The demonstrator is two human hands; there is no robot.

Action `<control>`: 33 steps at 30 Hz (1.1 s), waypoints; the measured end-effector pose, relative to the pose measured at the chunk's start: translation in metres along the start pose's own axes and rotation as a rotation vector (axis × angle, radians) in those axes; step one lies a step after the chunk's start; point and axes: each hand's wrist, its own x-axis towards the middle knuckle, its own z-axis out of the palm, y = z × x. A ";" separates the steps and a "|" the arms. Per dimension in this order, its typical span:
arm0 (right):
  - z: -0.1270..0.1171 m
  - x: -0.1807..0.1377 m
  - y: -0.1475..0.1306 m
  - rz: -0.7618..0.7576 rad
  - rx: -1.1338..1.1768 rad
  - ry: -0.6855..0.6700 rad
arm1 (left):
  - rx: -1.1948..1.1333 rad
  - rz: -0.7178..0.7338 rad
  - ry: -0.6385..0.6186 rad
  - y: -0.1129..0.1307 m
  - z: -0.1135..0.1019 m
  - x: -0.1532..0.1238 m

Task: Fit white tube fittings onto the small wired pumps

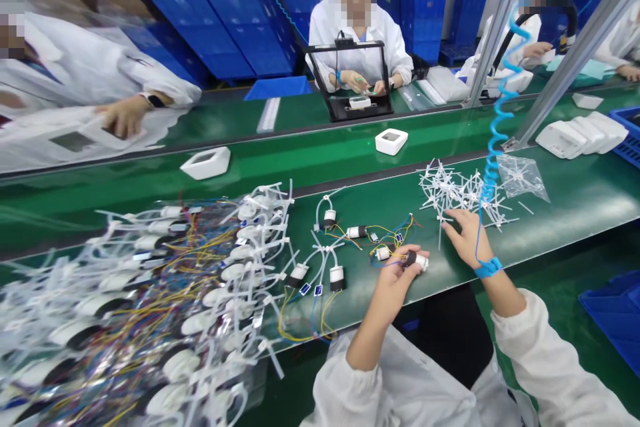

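Note:
My left hand [399, 271] is closed round a small black-and-white cylindrical motor [419, 261] above the green table's front edge. Coloured wires run back from it, beside another small white part [383, 253]. Thumb and forefinger of my right hand [466, 235] pinch a white branched tube piece [441, 219] at the near side of a loose pile of such pieces [453, 188]. Left of my hands lie more motors: one with a tube fitted [329, 218], one bare [357, 232], and two joined by one branched tube piece [326, 251].
A large heap of tubed, wired motors [150, 300] fills the left. White housings [391, 141] sit on the belt, and more are stacked at right [580, 135]. A blue coiled hose [500, 107] hangs near my right hand. Co-workers sit opposite; a co-worker's hand [125, 117] is at far left.

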 end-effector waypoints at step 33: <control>-0.001 -0.040 -0.040 -0.215 0.361 -0.126 | 0.420 0.144 0.090 0.003 0.017 -0.011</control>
